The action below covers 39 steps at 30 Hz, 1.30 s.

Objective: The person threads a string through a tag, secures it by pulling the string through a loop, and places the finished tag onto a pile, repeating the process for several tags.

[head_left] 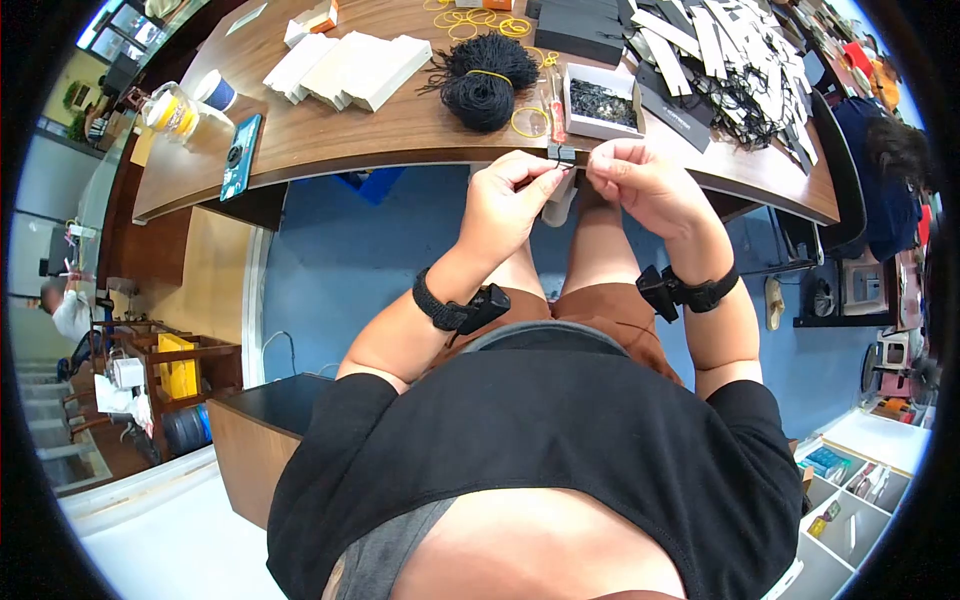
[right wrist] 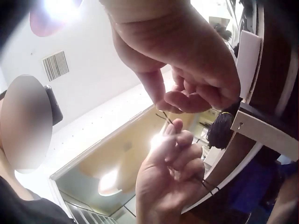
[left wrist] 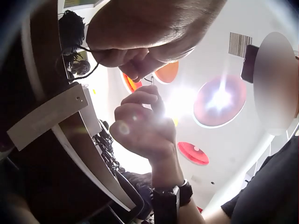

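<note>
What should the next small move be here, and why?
Probably the right hand should pinch one loose end of the dark cord while the left hand grips the rest. Two thin ends appear to stand out from the left hand's pinch, close to the right fingertips; whether those already hold one is too small to tell.

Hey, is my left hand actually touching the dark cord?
Touching. The right wrist view shows your left hand pinching the dark cord, with strands poking out beyond the grip.
</note>
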Tool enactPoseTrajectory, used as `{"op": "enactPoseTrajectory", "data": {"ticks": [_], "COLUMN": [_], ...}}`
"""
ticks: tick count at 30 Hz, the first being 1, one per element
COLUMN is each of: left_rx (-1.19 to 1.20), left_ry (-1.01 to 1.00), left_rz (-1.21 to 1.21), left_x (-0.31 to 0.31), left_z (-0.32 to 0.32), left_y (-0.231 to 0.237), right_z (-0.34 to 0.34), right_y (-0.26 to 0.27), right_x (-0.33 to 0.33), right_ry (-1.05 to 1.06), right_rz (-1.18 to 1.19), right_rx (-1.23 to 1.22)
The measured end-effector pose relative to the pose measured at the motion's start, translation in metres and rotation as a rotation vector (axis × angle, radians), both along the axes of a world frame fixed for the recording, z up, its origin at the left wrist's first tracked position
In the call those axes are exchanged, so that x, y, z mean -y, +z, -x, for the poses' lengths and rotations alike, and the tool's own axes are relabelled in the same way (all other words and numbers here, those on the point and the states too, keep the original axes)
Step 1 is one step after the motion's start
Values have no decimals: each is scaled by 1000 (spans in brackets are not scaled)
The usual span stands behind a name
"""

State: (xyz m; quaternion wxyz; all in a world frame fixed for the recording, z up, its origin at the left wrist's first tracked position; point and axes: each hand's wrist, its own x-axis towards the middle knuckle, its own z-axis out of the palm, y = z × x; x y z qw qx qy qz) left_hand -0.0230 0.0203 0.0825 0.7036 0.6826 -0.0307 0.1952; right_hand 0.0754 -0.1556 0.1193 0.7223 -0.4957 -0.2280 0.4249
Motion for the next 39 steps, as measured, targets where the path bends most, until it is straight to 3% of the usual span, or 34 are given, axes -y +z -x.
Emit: {"op": "enactPoseTrajectory", "data": {"ticks": [10, 15, 19, 22, 23, 27, 30, 34, 36, 39], "left_rx": [27, -87, -109, -133, -137, -159, -101, 49, 51, 78], "left_ry": [-8, -100, -132, -96, -88, -104, -96, -8, 13, 41], "left_rz": [-32, 104, 224, 205, 184, 113, -41, -335, -342, -394], "left_x": [0, 2, 3, -2, -3, -4, -4, -11, -12, -10], "left_z": [4, 6, 7, 6, 6, 9, 12, 14, 16, 17], "left_y": [2, 4, -1, -2, -2, 0, 3, 7, 12, 14], "right_z": [9, 13, 27, 40, 40, 36, 29, 38, 35, 38], "right_y": [-5, -13, -6, 2, 1, 5, 1, 7, 6, 19], "right_x": [-2, -7, -11, -16, -18, -17, -18, -21, -20, -21], "right_ry": [22, -17, -142, -358, -415, -394, -360, -448, -502, -488], "right_rz": [31, 138, 344, 406, 328, 382, 343, 370, 316, 203], "right_rx": [-92, -48, 296, 852, 818, 792, 621, 1128, 1343, 1342]}}
